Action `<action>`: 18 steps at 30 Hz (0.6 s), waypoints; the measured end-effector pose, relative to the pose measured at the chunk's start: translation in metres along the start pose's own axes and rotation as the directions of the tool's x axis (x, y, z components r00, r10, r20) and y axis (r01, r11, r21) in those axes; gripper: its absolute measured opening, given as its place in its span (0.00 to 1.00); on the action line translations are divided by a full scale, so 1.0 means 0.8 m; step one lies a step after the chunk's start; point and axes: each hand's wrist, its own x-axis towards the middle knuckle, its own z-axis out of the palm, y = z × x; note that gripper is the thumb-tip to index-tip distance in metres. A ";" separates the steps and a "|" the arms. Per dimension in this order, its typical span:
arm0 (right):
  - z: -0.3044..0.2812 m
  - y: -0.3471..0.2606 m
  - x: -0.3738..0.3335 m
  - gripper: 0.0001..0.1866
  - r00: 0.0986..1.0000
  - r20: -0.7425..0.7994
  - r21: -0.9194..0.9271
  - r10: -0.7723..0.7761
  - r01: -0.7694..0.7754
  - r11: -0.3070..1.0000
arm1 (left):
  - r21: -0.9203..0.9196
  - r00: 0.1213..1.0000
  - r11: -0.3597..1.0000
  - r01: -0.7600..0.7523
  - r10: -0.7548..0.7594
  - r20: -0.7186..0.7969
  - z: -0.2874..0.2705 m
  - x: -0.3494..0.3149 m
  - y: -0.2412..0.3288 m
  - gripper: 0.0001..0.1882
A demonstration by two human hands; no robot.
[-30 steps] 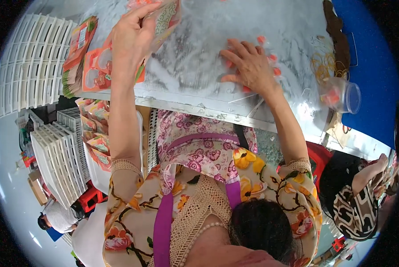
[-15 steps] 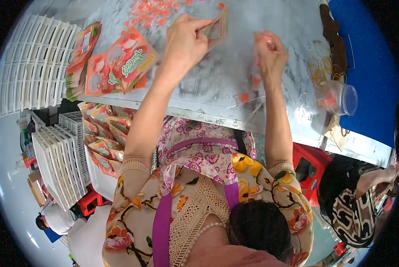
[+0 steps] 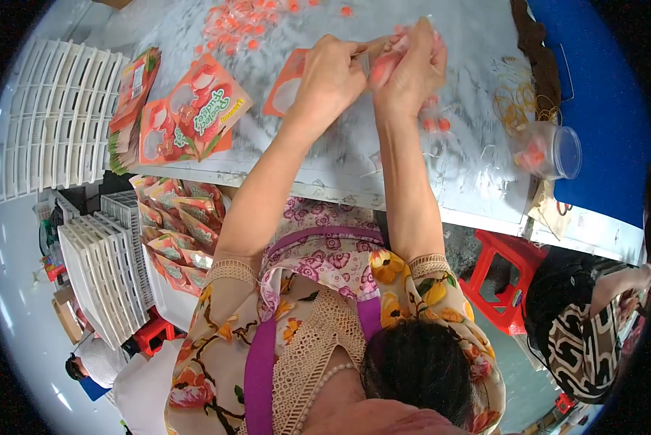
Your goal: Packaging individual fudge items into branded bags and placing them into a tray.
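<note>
My left hand [image 3: 332, 78] is closed, fingertips pinched beside my right hand at the far middle of the table; what they pinch is too small to make out. My right hand [image 3: 411, 76] is wrapped round a clear plastic packet with pinkish-red contents [image 3: 385, 70]. A flat red pouch with a clear window [image 3: 284, 94] lies by my left wrist, partly hidden by it. More red printed pouches [image 3: 202, 109] lie to the left, next to a stack of pouches on edge [image 3: 131, 94]. Small clear packets with orange-red pieces [image 3: 242, 22] are heaped at the far side; a few [image 3: 436, 125] lie by my right wrist.
Yellow rubber bands [image 3: 525, 109] and a clear plastic jar [image 3: 546, 151] are on the right, by a blue surface [image 3: 594, 109]. White slatted crates [image 3: 64, 116] stand at left. Filled pouches [image 3: 176, 217] are grouped below the table edge. A red stool [image 3: 501, 279] and another person [image 3: 586, 333] are at right.
My left hand has let go of the red pouch, which now lies by its wrist. My hands have come together, the right one moving left and holding the packet.
</note>
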 end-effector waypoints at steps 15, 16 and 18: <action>-0.036 0.001 -0.007 0.11 0.951 0.263 -0.319 -0.163 0.245 0.916 | -0.200 0.972 0.951 0.235 -0.236 0.021 0.012 0.015 0.009 0.14; -0.035 0.001 -0.010 0.11 0.950 0.268 -0.317 -0.162 0.246 0.916 | -0.225 0.962 0.935 0.273 -0.265 0.064 0.009 0.016 0.013 0.13; -0.037 -0.003 -0.014 0.10 0.949 0.270 -0.317 -0.161 0.246 0.916 | -0.198 0.944 0.923 0.328 -0.313 0.106 0.002 0.019 0.025 0.13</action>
